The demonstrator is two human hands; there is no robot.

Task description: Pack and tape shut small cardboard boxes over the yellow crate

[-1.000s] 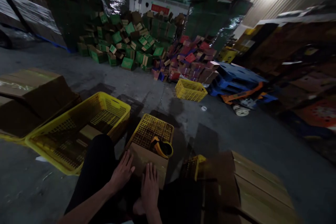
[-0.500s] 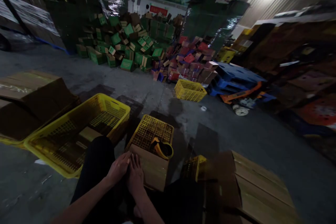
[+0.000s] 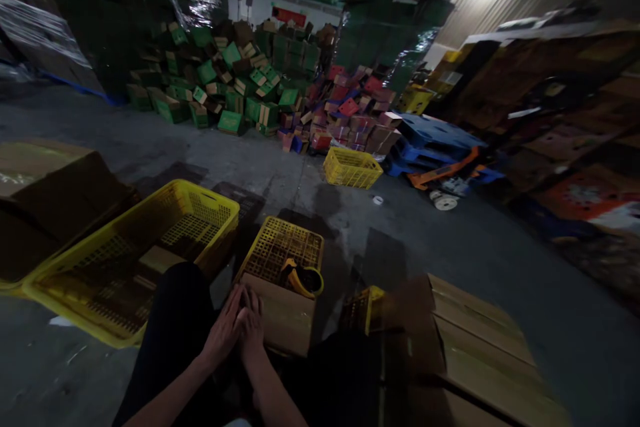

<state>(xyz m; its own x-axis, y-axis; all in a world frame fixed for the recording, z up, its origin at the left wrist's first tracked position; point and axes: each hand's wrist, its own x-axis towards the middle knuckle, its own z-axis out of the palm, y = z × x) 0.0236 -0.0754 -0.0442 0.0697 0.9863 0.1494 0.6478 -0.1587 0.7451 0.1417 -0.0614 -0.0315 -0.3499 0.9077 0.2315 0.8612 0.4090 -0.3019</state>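
My left hand (image 3: 223,333) and my right hand (image 3: 253,328) lie side by side, touching, with fingers stretched flat against the near left edge of a brown cardboard box (image 3: 283,315). The box rests on an upturned yellow crate (image 3: 281,247). A yellow tape dispenser (image 3: 301,278) sits on that crate just beyond the box. My dark trouser leg (image 3: 173,327) is to the left of both hands. Neither hand holds anything.
A large yellow crate (image 3: 60,285) with cardboard inside lies left, beside brown cartons (image 3: 55,197). Flat cardboard sheets (image 3: 475,353) are stacked right. Farther off stand another yellow crate (image 3: 351,169), blue pallets (image 3: 433,140), and heaps of green (image 3: 225,90) and red boxes (image 3: 350,117).
My right hand slid left across the box until it met my left hand. The camera view shifted slightly right and down.
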